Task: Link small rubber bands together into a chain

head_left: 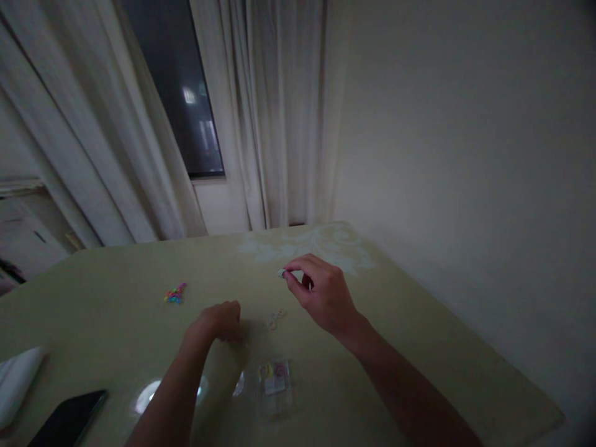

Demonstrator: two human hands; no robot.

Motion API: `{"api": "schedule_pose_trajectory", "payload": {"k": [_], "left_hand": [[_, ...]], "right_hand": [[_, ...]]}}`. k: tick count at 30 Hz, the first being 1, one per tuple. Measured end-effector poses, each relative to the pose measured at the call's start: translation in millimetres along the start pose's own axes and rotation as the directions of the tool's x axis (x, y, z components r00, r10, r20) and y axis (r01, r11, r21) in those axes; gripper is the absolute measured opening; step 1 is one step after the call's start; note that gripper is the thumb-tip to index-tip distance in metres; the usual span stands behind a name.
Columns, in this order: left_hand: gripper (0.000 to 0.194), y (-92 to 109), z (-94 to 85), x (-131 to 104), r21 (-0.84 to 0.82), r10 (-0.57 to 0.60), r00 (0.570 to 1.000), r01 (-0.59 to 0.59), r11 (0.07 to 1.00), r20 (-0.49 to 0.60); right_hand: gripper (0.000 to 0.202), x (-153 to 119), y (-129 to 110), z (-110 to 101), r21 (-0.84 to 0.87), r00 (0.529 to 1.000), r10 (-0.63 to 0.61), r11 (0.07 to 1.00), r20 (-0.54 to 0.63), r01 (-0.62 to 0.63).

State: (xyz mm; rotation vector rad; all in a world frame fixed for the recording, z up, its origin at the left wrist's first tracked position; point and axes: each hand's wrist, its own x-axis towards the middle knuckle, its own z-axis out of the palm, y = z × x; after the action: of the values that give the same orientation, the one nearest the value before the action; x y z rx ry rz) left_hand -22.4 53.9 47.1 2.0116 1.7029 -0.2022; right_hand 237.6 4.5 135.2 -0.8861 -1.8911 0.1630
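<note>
My right hand (323, 292) is raised over the table, thumb and forefinger pinching a small whitish piece with dark lines (281, 273), perhaps several thin rings held together. My left hand (222, 320) rests low at the tabletop with its fingers curled under. Its fingertips are hidden, so anything in them cannot be made out. Between the hands lie several small pale rings (272, 321) on the table. Nearer to me is a clear plastic box (275, 397) with yellow and reddish small items inside. A shiny scrap of clear plastic (239, 383) lies beside it.
A small heap of multicoloured pieces (175, 293) sits left of my left hand. At the near left lie a black phone (69, 419) and a white object (21, 379). The pale green table (382, 354) borders a wall on the right and curtains (288, 112) at the back.
</note>
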Motion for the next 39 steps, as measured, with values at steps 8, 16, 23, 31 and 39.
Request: {"api": "schedule_pose_trajectory", "payload": {"k": [8,16,23,31,39], "left_hand": [[0.01,18.1,-44.1,-39.4,-0.271,0.358,0.859,-0.467,0.842,-0.366],[0.018,60.4,-53.4,-69.9,-0.416,0.292,0.611,-0.748,0.517,-0.736],[0.012,71.1,-53.5,-78.5,-0.441,0.352,0.578,-0.804,0.399,-0.736],[0.016,75.0,-52.9,-80.5,-0.354,0.433,0.471,-0.877,0.325,-0.769],[0.017,78.7,-53.4,-83.2,-0.306,0.445,0.435,-0.891,0.335,-0.782]], "right_hand": [[0.007,-0.2,-7.2,-2.0,0.077,0.998,0.039,0.996,0.04,-0.042],[0.009,0.1,-9.8,-2.7,0.166,0.998,0.016,0.986,0.054,-0.025],[0.006,-0.6,-8.2,-1.4,0.19,0.999,-0.015,0.982,0.029,0.01],[0.011,0.7,-9.2,-2.3,0.234,1.0,-0.026,0.972,0.01,0.023],[0.021,0.2,-7.8,-0.5,0.337,0.994,-0.029,0.941,0.107,-0.009]]}}
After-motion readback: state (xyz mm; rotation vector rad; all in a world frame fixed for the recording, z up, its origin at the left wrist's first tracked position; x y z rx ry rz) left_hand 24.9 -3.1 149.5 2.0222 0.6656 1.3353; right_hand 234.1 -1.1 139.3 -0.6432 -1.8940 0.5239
